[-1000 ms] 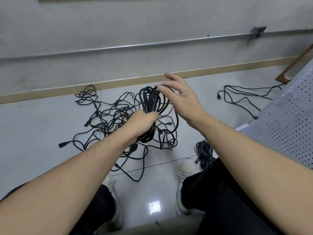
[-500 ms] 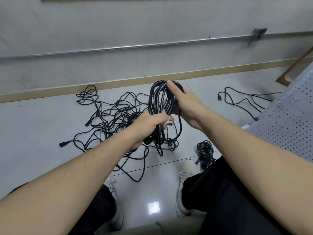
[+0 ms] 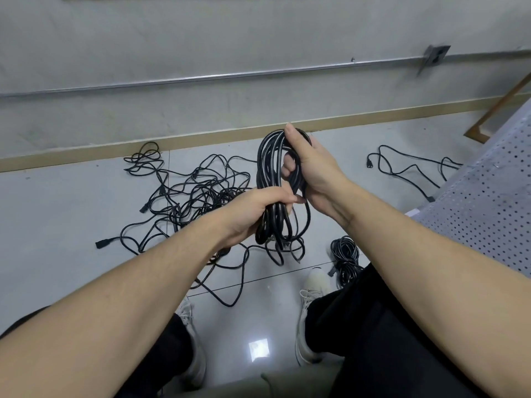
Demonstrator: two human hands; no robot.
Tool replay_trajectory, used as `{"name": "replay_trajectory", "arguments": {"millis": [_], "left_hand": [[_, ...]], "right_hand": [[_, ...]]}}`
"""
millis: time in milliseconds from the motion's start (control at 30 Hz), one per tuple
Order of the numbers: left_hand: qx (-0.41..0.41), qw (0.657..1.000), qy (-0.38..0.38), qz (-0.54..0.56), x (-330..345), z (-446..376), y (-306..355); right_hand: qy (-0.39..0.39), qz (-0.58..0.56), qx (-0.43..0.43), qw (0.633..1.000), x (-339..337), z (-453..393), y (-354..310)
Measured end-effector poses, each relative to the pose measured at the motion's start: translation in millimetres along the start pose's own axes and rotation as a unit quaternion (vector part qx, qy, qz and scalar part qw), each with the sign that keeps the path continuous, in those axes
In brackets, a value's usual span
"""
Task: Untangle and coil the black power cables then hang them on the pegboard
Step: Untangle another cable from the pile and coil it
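Note:
Between my hands stands an upright coil of black power cable (image 3: 268, 165), held above the floor. My left hand (image 3: 253, 214) grips the coil's lower part, fingers wrapped round the bundle. My right hand (image 3: 310, 168) grips its upper right side, thumb at the top of the loop and fingers curled through it. A tangled pile of black cables (image 3: 186, 193) lies on the floor behind my left hand. A small coiled cable (image 3: 344, 254) lies by my right shoe. One loose cable (image 3: 408, 168) lies at the right. The perforated pegboard (image 3: 488, 202) fills the right edge.
I sit with both shoes (image 3: 311, 291) on a grey tiled floor. A grey wall with a metal conduit (image 3: 230, 76) and a wooden skirting runs across the back. A wooden frame (image 3: 500, 107) leans at the far right.
My right hand came down from open above the coil and now grips its top. The coil was raised and turned upright, and both hands shifted slightly right.

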State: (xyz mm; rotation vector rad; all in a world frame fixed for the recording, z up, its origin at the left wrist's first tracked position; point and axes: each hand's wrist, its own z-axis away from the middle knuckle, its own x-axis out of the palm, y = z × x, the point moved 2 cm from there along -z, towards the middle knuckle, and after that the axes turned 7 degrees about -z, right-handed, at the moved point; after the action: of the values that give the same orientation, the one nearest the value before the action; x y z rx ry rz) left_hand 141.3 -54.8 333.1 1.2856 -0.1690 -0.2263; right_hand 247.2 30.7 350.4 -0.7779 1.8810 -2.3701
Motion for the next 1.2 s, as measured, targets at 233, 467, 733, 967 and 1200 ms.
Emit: {"name": "replay_trajectory", "arguments": {"millis": [233,467,733,967,1200], "left_hand": [[-0.011,0.999,-0.019,0.03,-0.5,-7.6,-6.4],[0.04,0.983,0.019,0.179,-5.3,-3.0,2.4],[0.091,0.904,0.213,0.358,-52.1,-1.9,24.3],[0.066,0.879,0.315,0.353,-71.2,5.8,20.1],[-0.004,0.91,0.41,0.058,-81.7,14.5,20.6]], "right_hand": [[-0.029,-0.066,0.017,0.997,-0.7,-6.6,9.5],[-0.034,0.048,0.09,0.994,4.6,-3.7,11.1],[-0.249,0.285,0.21,0.901,10.3,10.4,47.1],[-0.27,0.471,0.059,0.838,17.9,20.2,47.6],[-0.251,0.528,0.056,0.81,5.0,18.6,31.5]]}}
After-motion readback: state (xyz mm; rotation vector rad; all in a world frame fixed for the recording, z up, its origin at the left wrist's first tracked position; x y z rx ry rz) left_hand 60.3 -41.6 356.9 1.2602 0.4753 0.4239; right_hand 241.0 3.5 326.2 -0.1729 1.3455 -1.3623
